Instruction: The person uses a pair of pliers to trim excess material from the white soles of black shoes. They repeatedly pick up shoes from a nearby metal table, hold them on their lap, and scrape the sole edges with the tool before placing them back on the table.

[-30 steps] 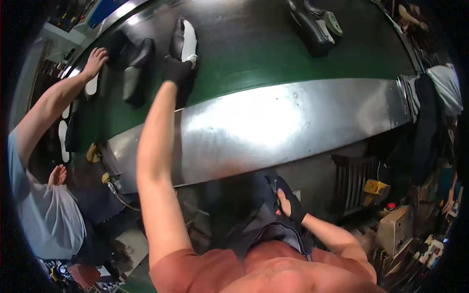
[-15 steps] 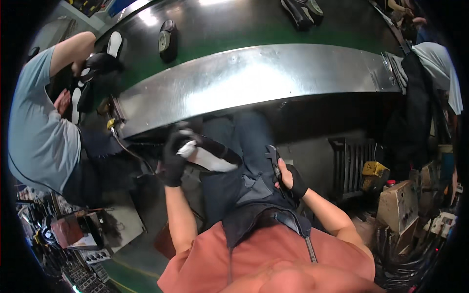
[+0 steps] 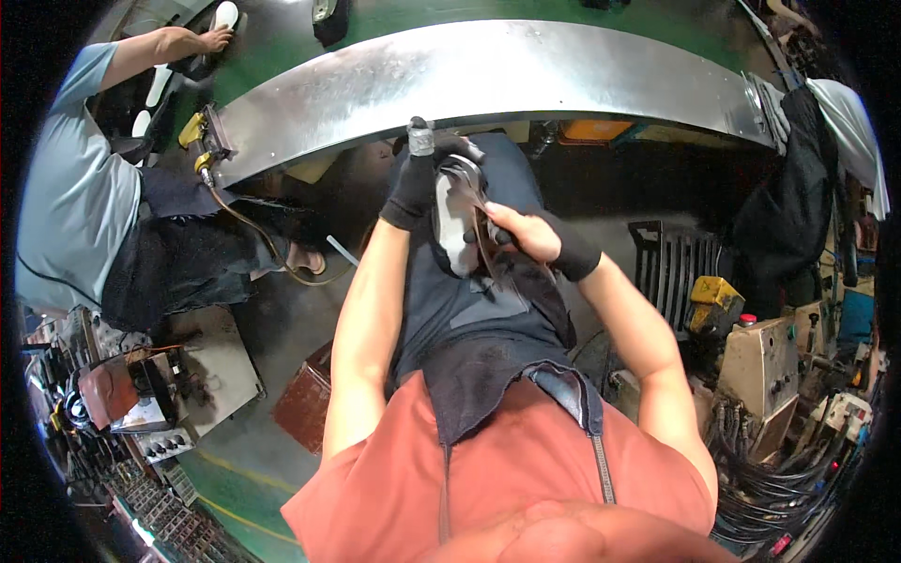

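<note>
My left hand (image 3: 415, 188), in a black fingerless glove with grey tape round a finger, is closed on the far end of a shoe (image 3: 453, 230). The shoe has a white underside and dark upper edges, and it lies over my lap with the underside up. My right hand (image 3: 533, 235), in a black wrist covering, grips dark metal pincers (image 3: 484, 235) against the shoe's right side. Motion blurs the tool's jaws, so I cannot tell whether they pinch the upper.
A shiny metal ledge (image 3: 488, 75) curves ahead, with a green belt (image 3: 394, 14) beyond it carrying a dark shoe (image 3: 328, 21). A yellow air tool (image 3: 195, 131) with a hose hangs at left beside a co-worker (image 3: 70, 206). At right are a yellow pedal (image 3: 715, 298) and a control box (image 3: 760, 375).
My left hand has brought the shoe right and turned it lengthwise. My right hand has moved the pincers up to it. The view has shifted; the co-worker's arm now reaches onto the belt.
</note>
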`<state>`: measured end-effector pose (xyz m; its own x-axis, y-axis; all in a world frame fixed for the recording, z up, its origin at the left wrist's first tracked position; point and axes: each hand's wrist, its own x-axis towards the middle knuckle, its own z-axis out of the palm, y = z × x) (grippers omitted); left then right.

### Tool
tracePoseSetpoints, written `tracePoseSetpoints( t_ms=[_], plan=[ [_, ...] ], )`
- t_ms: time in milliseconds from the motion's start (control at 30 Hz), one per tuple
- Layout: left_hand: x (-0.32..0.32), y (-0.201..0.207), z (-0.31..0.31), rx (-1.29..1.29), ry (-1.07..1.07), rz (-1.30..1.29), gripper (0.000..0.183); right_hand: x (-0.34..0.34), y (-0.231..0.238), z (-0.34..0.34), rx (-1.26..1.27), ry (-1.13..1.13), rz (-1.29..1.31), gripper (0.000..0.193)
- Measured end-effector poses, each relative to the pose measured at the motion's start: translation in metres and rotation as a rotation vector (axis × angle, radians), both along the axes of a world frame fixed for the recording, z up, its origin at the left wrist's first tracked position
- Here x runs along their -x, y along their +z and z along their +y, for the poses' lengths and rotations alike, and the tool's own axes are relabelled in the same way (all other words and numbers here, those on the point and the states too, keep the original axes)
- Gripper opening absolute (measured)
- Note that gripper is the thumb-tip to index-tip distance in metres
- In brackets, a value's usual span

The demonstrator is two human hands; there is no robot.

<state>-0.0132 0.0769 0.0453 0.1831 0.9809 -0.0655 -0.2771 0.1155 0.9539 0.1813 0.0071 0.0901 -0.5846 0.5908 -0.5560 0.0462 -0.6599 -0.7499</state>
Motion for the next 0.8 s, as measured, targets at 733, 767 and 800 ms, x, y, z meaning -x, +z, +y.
tracePoseSetpoints(
  t_ms=[733,767,800],
  plan=[
    [0.019,-0.028,-0.012,-0.186,0.114,0.161,0.062,0.05,-0.036,-0.037,-0.906,-0.193,-0.401,0.039],
    [0.02,-0.031,-0.009,-0.214,0.07,0.136,0.061,0.058,-0.064,-0.036,-0.994,-0.234,-0.35,0.033],
    [0.025,-0.034,-0.006,-0.241,0.045,0.115,0.061,0.056,-0.058,-0.034,-1.004,-0.243,-0.306,0.033]
  ],
)
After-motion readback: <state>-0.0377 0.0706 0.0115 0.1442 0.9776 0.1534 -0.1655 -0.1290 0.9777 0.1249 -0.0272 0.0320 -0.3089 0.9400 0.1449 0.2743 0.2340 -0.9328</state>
